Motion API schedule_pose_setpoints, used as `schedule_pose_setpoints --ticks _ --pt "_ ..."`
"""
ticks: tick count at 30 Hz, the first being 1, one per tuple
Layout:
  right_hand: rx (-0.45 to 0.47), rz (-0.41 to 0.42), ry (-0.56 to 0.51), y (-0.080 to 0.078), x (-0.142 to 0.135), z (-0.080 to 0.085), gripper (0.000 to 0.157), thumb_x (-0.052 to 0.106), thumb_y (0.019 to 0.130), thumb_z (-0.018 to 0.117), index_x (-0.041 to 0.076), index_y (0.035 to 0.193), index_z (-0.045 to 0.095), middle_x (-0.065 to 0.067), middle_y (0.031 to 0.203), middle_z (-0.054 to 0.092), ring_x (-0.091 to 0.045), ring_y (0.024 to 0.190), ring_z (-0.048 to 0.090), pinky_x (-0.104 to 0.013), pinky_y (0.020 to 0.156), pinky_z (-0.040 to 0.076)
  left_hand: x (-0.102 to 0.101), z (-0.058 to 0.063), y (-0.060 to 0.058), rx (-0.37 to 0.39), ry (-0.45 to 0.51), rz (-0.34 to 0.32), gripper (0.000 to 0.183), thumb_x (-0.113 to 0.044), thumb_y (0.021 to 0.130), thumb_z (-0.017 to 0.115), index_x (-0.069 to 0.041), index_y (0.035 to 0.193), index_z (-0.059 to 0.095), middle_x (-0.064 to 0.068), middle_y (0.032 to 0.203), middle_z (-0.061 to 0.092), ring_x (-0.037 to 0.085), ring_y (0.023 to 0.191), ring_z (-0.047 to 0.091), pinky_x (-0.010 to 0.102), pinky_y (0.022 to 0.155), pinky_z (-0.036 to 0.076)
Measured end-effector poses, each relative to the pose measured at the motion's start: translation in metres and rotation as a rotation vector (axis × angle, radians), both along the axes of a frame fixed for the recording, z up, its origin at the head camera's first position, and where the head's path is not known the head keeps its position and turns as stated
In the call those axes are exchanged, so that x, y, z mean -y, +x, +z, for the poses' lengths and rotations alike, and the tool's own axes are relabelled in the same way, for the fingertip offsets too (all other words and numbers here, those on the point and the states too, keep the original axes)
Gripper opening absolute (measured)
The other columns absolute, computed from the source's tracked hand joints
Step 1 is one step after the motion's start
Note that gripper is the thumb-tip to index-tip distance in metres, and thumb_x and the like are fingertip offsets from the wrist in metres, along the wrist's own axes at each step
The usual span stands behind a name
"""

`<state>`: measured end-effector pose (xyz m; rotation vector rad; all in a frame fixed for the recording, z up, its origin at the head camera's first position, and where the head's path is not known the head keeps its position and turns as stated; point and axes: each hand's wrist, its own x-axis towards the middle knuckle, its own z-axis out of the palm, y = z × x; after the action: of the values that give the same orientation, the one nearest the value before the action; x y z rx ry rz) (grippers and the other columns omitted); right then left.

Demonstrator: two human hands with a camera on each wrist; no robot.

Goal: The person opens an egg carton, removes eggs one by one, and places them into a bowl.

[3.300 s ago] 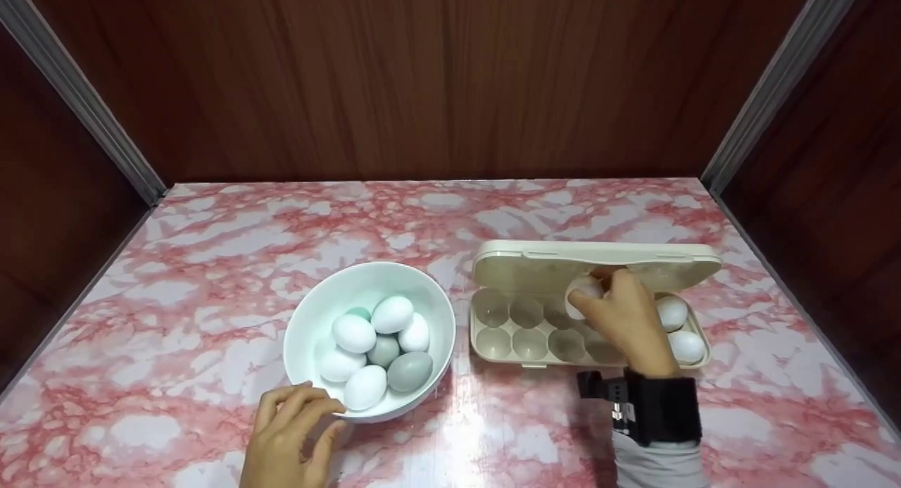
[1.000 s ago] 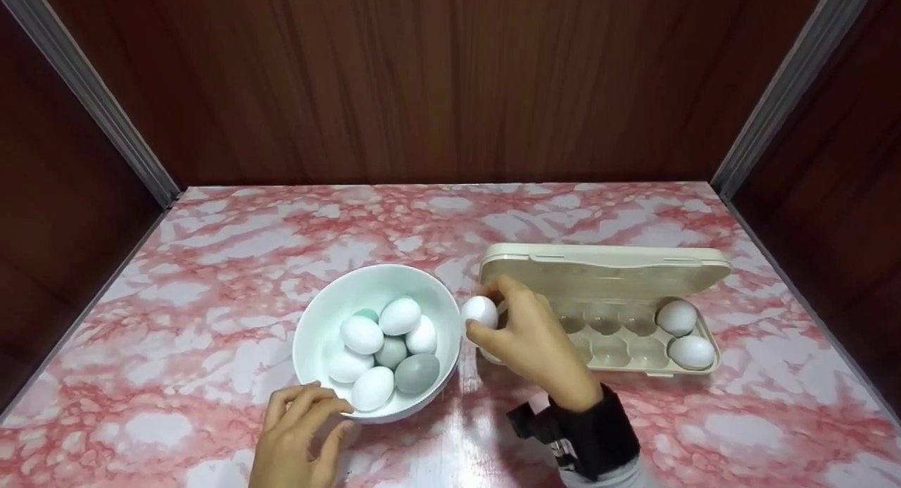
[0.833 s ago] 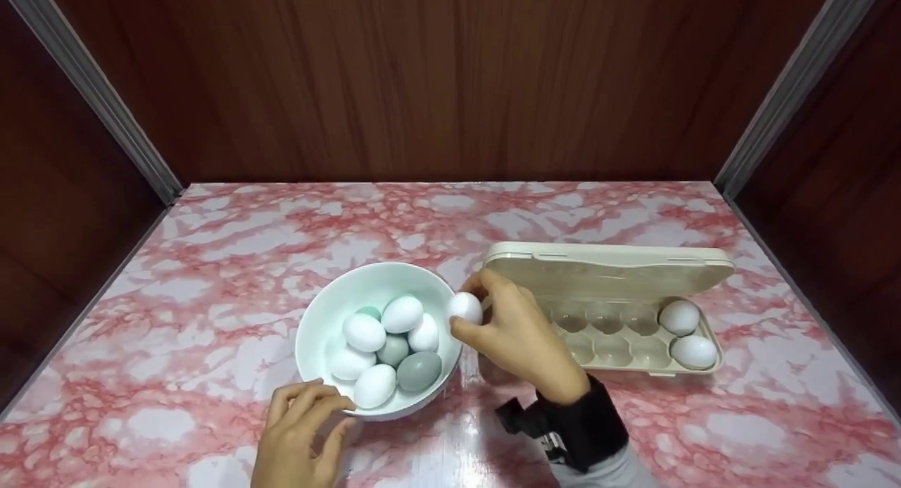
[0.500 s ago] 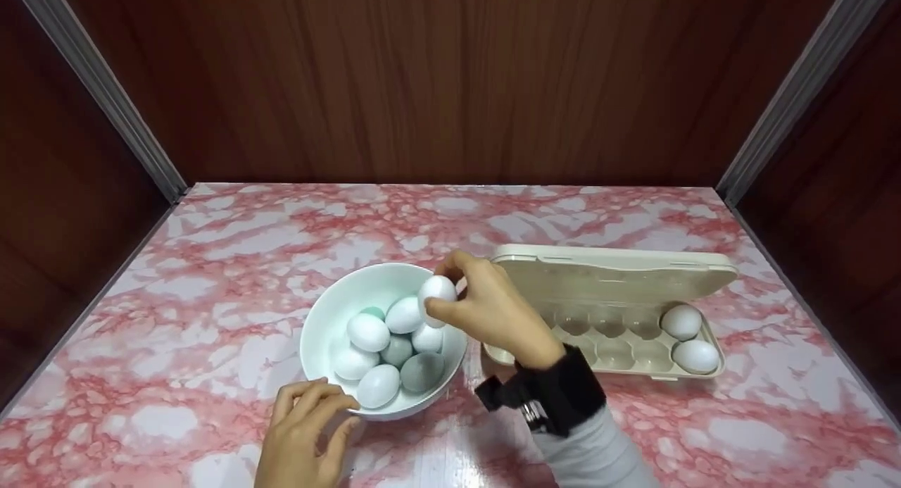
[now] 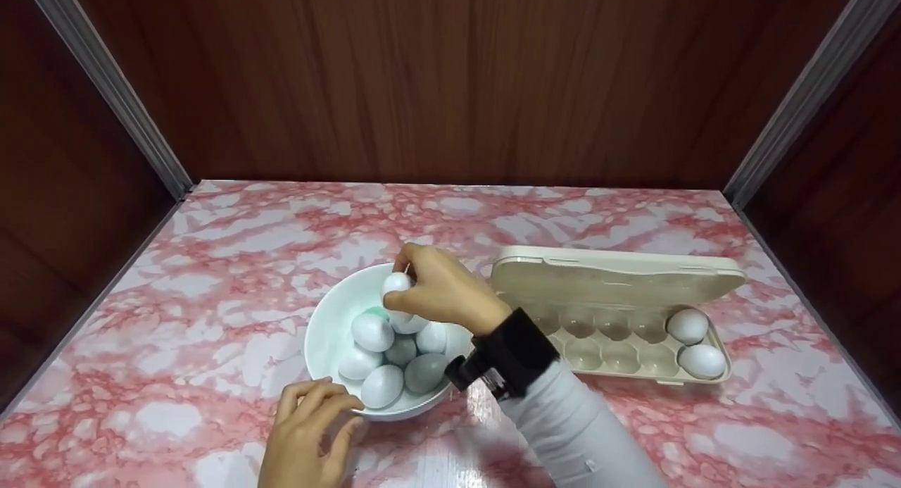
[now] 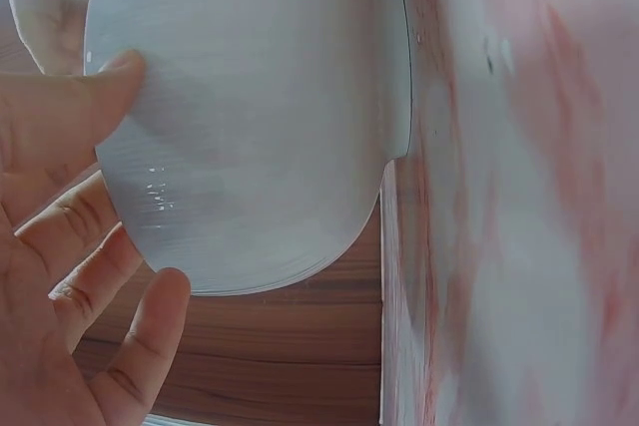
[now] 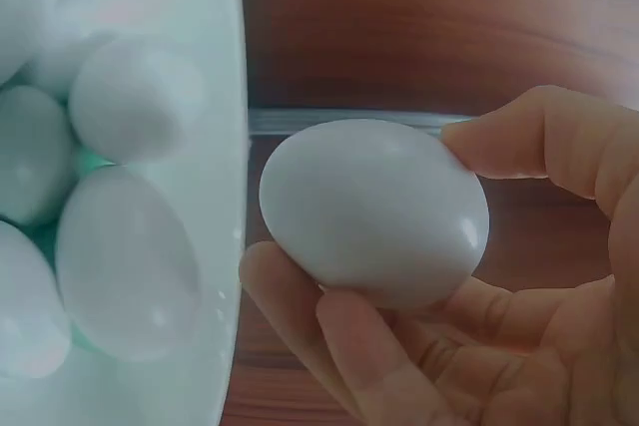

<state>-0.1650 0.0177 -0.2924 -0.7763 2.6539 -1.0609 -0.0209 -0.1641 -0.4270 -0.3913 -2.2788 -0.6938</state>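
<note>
In the head view, my right hand (image 5: 447,287) pinches a white egg (image 5: 395,285) above the far part of the white bowl (image 5: 325,326). The right wrist view shows the held egg (image 7: 374,212) between the thumb and fingertips, beside the bowl wall. Several white and grey-green eggs (image 5: 381,386) lie heaped in the bowl. My left hand (image 5: 306,424) holds the bowl's near-left rim. In the left wrist view, its thumb (image 6: 120,87) presses the outer wall, with the other fingers around the edge.
To the right, a cream egg carton (image 5: 619,259) stands with its lid raised. Two white eggs (image 5: 688,326) sit in its rightmost cups; the other visible cups are bare. Dark wood panels (image 5: 450,79) enclose the red-and-white marbled table (image 5: 239,234) at the back and sides.
My right hand has carried the egg leftward from the carton, past the bowl's right rim, to over the bowl. The left hand has stayed at the bowl's rim.
</note>
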Motion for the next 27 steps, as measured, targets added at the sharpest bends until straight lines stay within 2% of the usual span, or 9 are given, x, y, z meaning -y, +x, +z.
schedule_pose_setpoints --ticks 5,11,15,19,22,27 --pt "0.002 0.031 0.082 -0.001 0.007 -0.005 0.024 0.021 0.080 0.073 0.008 0.097 0.062 0.001 0.081 0.059 -0.012 0.073 0.053 -0.022 0.061 0.044 -0.001 0.002 0.000 0.015 -0.004 0.006 0.026 -0.007 0.069 0.084 -0.021 0.087 0.072 -0.004 0.097 0.068 0.018 0.102 0.052 0.022 0.096 0.041" --pt "0.008 0.095 0.222 0.006 0.013 -0.006 0.026 0.021 0.080 0.075 0.006 0.099 0.064 0.002 0.082 0.060 -0.013 0.074 0.054 -0.023 0.063 0.045 -0.002 0.004 0.000 0.022 -0.002 0.017 0.028 -0.006 0.068 0.085 -0.021 0.087 0.072 -0.005 0.097 0.069 0.018 0.104 0.053 0.022 0.096 0.044" --pt "-0.008 0.140 0.323 0.010 0.019 -0.007 0.023 0.020 0.080 0.076 0.008 0.094 0.063 0.003 0.080 0.058 -0.012 0.071 0.051 -0.022 0.062 0.042 -0.002 0.005 0.000 0.032 0.001 0.018 0.027 -0.007 0.068 0.086 -0.020 0.088 0.072 -0.008 0.098 0.068 0.017 0.105 0.052 0.028 0.091 0.049" --pt "-0.038 0.159 0.374 0.013 0.025 -0.013 0.025 0.016 0.079 0.078 0.009 0.094 0.061 0.003 0.079 0.056 -0.012 0.070 0.049 -0.023 0.062 0.040 -0.003 0.004 0.000 0.039 0.000 0.015 0.027 -0.008 0.069 0.086 -0.021 0.089 0.073 -0.009 0.099 0.067 0.016 0.105 0.051 0.033 0.088 0.052" --pt "-0.080 0.169 0.402 0.016 0.029 -0.017 0.031 0.015 0.077 0.081 0.008 0.098 0.060 0.002 0.081 0.057 -0.013 0.071 0.051 -0.024 0.063 0.042 -0.002 0.003 0.000 0.038 0.003 0.015 0.028 -0.007 0.069 0.086 -0.021 0.089 0.072 -0.007 0.099 0.068 0.016 0.105 0.052 0.030 0.091 0.050" --pt "-0.138 0.204 0.467 0.022 0.036 -0.024 0.040 0.015 0.075 0.084 0.007 0.107 0.061 -0.003 0.090 0.064 -0.014 0.076 0.056 -0.024 0.066 0.047 -0.001 0.000 0.002 0.023 -0.001 0.022 0.027 -0.007 0.067 0.085 -0.020 0.087 0.072 -0.005 0.097 0.069 0.019 0.104 0.053 0.017 0.099 0.042"
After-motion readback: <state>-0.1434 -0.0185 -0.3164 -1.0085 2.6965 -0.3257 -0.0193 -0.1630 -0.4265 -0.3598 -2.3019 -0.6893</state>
